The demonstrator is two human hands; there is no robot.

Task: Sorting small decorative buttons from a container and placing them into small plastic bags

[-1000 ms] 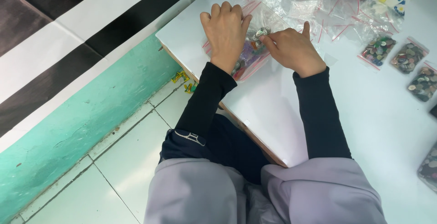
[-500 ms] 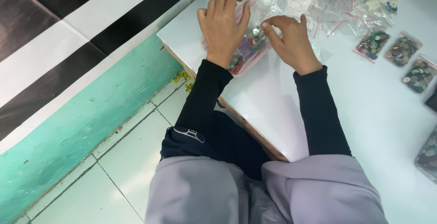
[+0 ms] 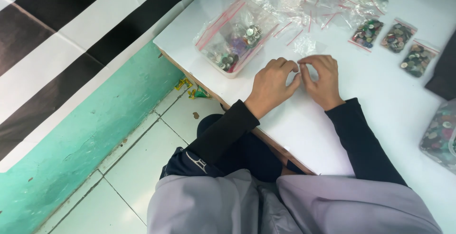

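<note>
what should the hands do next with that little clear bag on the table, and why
Probably pull the small clear bag's mouth apart. Both the left hand and the right hand have their fingertips meeting at its near edge on the white table, and the bag looks flat and empty. The open tub of buttons sits just to the left, while three filled bags lie to the right.

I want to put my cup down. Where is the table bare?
Bare white table lies near the edge, below the hands. Another patch sits under the three small filled bags. The far side is crowded with empty clear bags and a plastic tub of buttons.
</note>
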